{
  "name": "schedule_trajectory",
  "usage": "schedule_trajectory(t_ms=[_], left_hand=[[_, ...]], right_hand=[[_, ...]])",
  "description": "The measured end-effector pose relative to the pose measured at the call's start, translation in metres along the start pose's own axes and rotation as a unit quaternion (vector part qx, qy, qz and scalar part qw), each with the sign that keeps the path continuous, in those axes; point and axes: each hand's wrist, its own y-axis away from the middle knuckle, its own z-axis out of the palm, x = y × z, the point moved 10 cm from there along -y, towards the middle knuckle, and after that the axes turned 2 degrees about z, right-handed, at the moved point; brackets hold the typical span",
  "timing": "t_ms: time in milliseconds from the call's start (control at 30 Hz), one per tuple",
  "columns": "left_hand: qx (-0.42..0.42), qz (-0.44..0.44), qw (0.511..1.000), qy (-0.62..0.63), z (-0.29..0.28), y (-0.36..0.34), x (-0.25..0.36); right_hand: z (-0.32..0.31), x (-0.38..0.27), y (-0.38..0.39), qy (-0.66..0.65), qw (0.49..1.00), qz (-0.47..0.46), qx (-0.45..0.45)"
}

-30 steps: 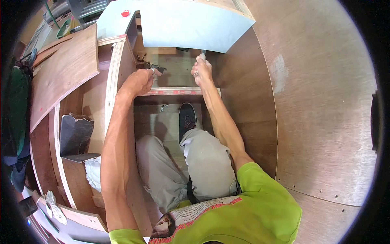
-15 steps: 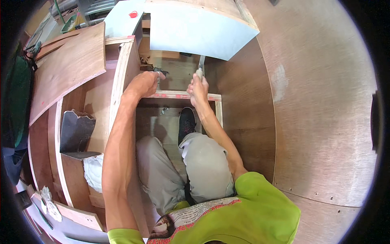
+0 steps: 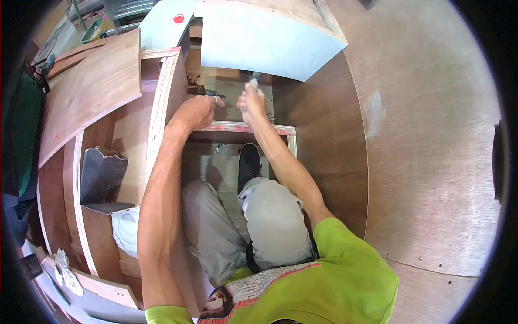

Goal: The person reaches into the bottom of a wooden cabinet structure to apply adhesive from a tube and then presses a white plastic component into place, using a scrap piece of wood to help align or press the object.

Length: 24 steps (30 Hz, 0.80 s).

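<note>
Gripped in my right hand (image 3: 251, 104) is a hand tool with a pale handle (image 3: 253, 83), pointing away from me over the opening in the wooden frame. Motion blurs its far end; half a second ago a flat metal blade showed there. My left hand (image 3: 199, 112) is curled at the corner of the frame, just beyond the left plywood edge. A small dark object (image 3: 215, 93) lies by its fingertips, and I cannot make out what the fingers hold. The wooden crosspiece (image 3: 229, 126) with red marks runs between my wrists.
A white-faced panel (image 3: 264, 40) overhangs the far side of the opening. Dark wood walls the right. At left, a loose plywood sheet (image 3: 94, 89) leans over compartments holding a torn dark sheet (image 3: 102, 181) and a crumpled white bundle (image 3: 125, 229). My shoe (image 3: 249, 167) is inside the frame.
My right hand has moved left and slightly farther away with the pale-handled tool, which now tilts to the left. My left hand has stayed almost in place.
</note>
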Motion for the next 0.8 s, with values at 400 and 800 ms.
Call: schedule_trajectory(t_ms=[400,800], left_hand=[[0.028,0.010,0.999,-0.014,-0.005,-0.003,0.006],[0.062,0.032,0.993,-0.095,-0.001,0.007,0.028]], right_hand=[[0.018,0.009,-0.010,-0.006,1.000,0.023,0.006],[0.039,0.021,0.114,0.145,0.948,0.212,-0.189]])
